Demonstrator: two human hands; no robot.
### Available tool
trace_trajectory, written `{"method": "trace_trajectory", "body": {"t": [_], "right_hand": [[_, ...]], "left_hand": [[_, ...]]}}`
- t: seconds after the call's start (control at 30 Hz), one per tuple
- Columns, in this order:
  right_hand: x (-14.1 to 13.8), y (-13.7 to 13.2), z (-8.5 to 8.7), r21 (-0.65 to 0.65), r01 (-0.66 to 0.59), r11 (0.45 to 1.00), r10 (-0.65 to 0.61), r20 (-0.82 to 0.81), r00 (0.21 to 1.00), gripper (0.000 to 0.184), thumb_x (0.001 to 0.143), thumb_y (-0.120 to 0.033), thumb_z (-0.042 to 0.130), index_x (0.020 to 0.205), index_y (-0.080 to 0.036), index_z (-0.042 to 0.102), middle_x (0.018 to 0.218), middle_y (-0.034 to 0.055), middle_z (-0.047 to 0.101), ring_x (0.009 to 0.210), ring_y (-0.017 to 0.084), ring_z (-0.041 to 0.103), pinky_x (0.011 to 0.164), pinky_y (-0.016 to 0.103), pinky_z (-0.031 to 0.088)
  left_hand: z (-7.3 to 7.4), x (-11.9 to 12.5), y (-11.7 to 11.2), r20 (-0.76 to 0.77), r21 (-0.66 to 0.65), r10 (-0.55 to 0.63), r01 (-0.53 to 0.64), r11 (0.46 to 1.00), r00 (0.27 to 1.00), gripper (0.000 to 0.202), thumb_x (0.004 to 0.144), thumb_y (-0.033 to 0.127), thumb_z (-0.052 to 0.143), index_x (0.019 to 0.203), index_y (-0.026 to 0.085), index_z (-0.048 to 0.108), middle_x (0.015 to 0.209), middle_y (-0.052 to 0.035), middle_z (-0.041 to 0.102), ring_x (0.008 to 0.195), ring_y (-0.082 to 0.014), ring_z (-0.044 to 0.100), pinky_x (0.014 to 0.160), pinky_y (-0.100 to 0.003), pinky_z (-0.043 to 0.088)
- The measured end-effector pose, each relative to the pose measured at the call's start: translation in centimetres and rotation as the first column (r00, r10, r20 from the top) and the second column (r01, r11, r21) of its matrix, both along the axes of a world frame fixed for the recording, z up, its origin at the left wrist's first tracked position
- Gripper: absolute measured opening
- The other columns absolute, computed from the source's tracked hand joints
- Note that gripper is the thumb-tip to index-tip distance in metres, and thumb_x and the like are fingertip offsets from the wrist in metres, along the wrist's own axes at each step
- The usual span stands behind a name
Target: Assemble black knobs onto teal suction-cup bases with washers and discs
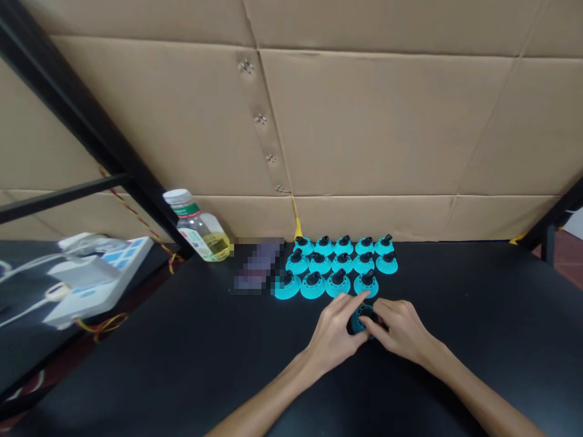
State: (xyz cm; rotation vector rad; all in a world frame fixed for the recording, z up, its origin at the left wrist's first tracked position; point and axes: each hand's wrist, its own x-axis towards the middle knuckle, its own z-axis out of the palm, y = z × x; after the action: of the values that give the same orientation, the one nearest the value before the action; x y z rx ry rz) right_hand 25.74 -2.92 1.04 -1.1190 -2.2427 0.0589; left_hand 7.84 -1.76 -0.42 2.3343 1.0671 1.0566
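Observation:
My left hand (332, 331) and my right hand (396, 331) meet on the black table top (191, 358), pinching a turquoise round base with a black knob (362, 320) between their fingers. The fingers hide most of that piece. Just beyond my fingertips stand several similar turquoise bases with black knobs (339, 262), packed in close rows. My left index finger reaches almost to the front row, and the nearest base (366, 284) is partly behind it.
A plastic bottle with yellow liquid (203, 230) and a pixelated flat object (257, 264) stand left of the rows. Cardboard sheeting (378, 121) forms the far wall. A black metal frame (91, 121) and white power strip (98, 279) lie left.

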Motion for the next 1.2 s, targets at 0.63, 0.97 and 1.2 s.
{"method": "trace_trajectory", "body": {"t": [0.63,0.97,1.2], "right_hand": [[0.9,0.0,0.9,-0.112,0.005,0.994,-0.004,0.007,1.000,0.038,0.096,-0.040,0.044,0.068,-0.016,0.057,0.063,0.0002,0.058,0.049,0.009,0.047,0.050,0.023,0.027],[0.6,0.0,0.4,-0.042,0.010,0.999,-0.008,0.039,0.999,0.042,0.096,-0.041,0.043,0.064,-0.017,0.055,0.059,0.0003,0.057,0.047,0.009,0.049,0.049,0.025,0.027],[0.7,-0.1,0.2,-0.059,-0.016,0.998,0.019,0.067,0.998,0.039,0.098,-0.038,0.037,0.074,-0.015,0.058,0.067,0.0034,0.060,0.053,0.012,0.053,0.051,0.025,0.028]], "left_hand": [[0.6,-0.2,0.3,-0.092,-0.051,-0.106,0.101,0.994,0.990,0.085,0.075,0.030,0.073,0.147,0.027,0.030,0.118,-0.0078,0.064,0.108,-0.0267,0.058,0.093,-0.045,0.048],[0.0,0.0,0.4,-0.147,0.054,-0.052,0.060,0.997,0.988,0.068,0.076,0.016,0.062,0.141,0.020,0.043,0.101,-0.0079,0.066,0.092,-0.0244,0.058,0.083,-0.043,0.049],[0.3,-0.2,0.5,-0.011,-0.099,-0.152,0.150,0.984,0.988,0.069,0.075,0.012,0.063,0.140,0.025,0.045,0.112,-0.0062,0.066,0.101,-0.0229,0.059,0.090,-0.040,0.051]]}}
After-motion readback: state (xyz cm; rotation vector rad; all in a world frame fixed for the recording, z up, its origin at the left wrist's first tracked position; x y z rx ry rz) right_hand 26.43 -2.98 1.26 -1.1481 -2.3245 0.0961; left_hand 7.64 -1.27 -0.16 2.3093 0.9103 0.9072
